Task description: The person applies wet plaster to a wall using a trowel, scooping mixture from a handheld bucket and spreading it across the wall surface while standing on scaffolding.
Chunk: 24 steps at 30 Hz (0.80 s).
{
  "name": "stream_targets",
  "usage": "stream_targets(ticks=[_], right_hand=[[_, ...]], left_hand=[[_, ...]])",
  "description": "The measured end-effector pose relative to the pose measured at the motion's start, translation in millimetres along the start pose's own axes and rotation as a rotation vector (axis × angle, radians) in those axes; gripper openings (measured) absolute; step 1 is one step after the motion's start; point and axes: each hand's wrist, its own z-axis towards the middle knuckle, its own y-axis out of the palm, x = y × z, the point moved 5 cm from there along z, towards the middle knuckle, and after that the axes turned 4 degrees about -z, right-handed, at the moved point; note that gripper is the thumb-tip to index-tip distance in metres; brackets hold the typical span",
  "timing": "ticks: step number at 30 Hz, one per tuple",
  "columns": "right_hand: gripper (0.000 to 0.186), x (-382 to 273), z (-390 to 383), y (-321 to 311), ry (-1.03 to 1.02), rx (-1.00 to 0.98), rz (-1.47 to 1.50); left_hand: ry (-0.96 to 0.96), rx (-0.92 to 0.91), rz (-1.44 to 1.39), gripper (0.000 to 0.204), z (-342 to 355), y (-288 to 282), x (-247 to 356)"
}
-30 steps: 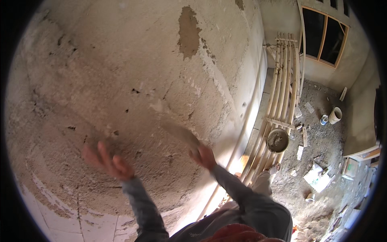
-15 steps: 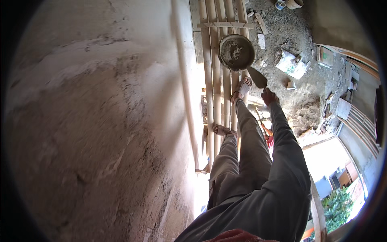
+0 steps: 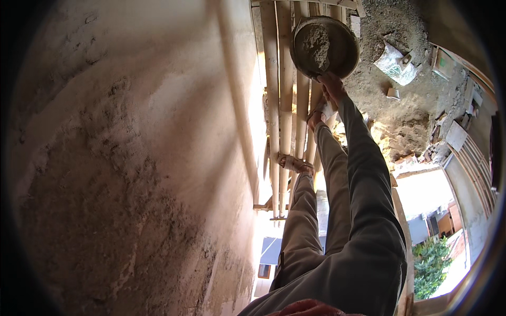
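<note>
My right hand (image 3: 332, 87) reaches forward and closes round the handle of a trowel, whose blade (image 3: 324, 63) dips into a round bucket (image 3: 354, 50). Most of the blade is hidden by grey wet mortar (image 3: 315, 43) piled in the bucket's left and middle part. The bucket rests on bamboo poles, just beyond my forward foot. Plastered wall (image 3: 174, 131), rough and stained with darker patches, fills my left side. My left hand is out of sight.
I stand in sandals on a narrow platform of bamboo poles (image 3: 286, 105) with gaps between them. Far below on the right lie rubble ground (image 3: 406, 116), a white sack (image 3: 395, 63) and a small container (image 3: 393, 94). A bright opening and a green plant (image 3: 432, 266) show at lower right.
My right hand has moved forward and left to the bucket, taking the trowel blade from beside its rim into the mortar. The view has shifted, and the bucket looks larger.
</note>
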Motion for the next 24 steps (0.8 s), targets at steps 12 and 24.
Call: stream_targets(ticks=[12,24], right_hand=[[0.021,-66,-158,-14,-0.053,-0.006,0.080],[0.040,-460,-596,88,-1.188,-0.078,0.647]], left_hand=[[-0.170,0.105,0.149,0.058,-14,-63,-101],[-0.638,-0.015,0.360,0.070,-40,-100,-184]])
